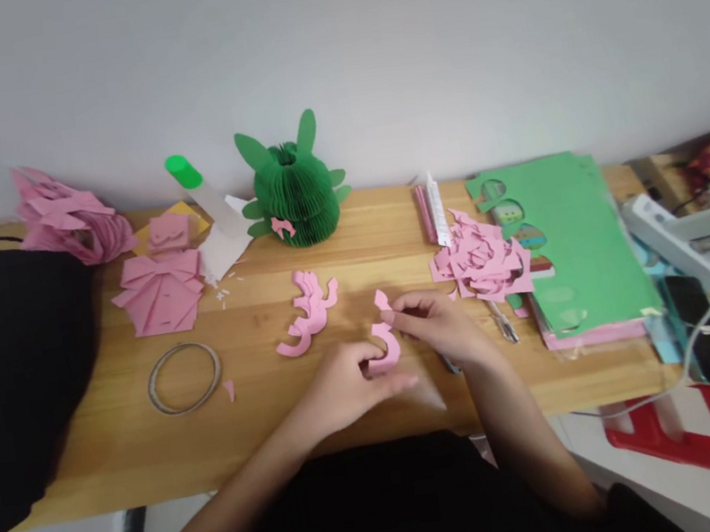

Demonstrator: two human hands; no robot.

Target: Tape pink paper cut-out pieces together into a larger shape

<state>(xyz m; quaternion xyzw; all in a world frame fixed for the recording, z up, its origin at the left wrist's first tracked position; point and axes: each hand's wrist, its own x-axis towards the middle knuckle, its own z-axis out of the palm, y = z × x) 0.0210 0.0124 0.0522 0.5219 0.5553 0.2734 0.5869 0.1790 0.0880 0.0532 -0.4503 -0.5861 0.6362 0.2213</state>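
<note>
Both hands meet over the wooden table [118, 442], pinching one curved pink paper cut-out [387, 344]. My left hand [348, 385] grips its lower end with closed fingers. Its upper end is held by the pinched fingertips of my right hand [437, 325]. Just left of them lies a small pile of similar curved pink pieces [308, 310]. Behind that stands a green honeycomb paper figure [294, 187] with leaf-like ears and a small pink bow.
Pink paper scraps [483, 261] lie beside a stack of green and pink sheets [568, 239]. A tape ring [184, 377], folded pink paper shapes [161, 289], a green-capped glue bottle [204, 196], a black bag [5, 370] and a glue gun [690, 233] surround the hands.
</note>
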